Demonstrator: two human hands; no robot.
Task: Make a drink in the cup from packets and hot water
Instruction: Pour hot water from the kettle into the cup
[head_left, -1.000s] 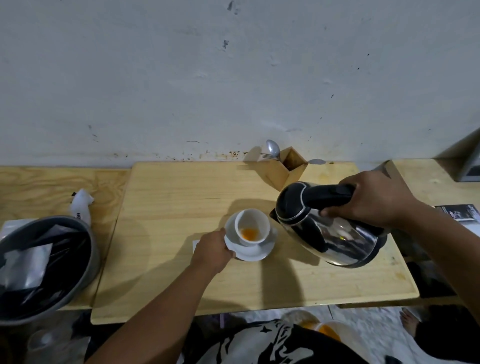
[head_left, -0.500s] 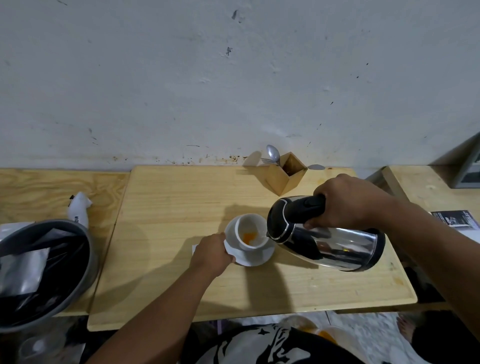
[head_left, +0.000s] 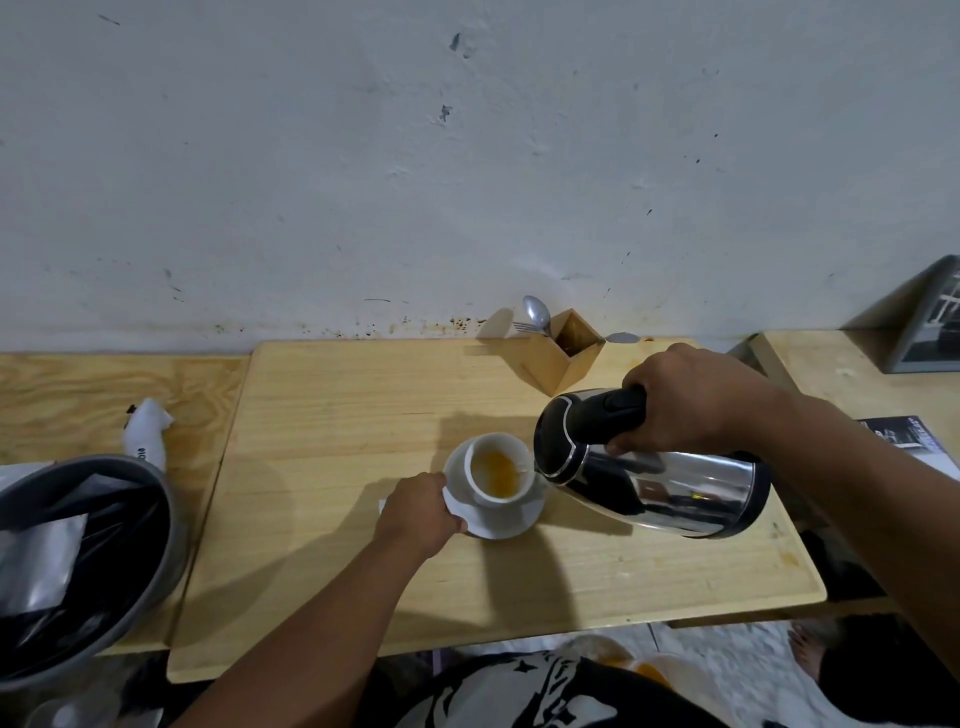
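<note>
Both hands are busy: the right hand (head_left: 691, 400) grips the tilted kettle (head_left: 649, 478), spout over the cup (head_left: 498, 475); left hand (head_left: 421, 512) fingers pinch the saucer (head_left: 498, 525) on the tabletop (head_left: 337, 415).

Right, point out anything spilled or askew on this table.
No spill shows. A crumpled white packet lies loose on the left wooden board, beside the grey bin. The wooden cutlery box stands cornerwise to the wall.

A white cup (head_left: 497, 475) is seen upright on a white saucer (head_left: 506, 522), holding orange liquid. A steel kettle (head_left: 660, 480) with black lid and handle is tilted steeply, its spout at the cup's rim.
</note>
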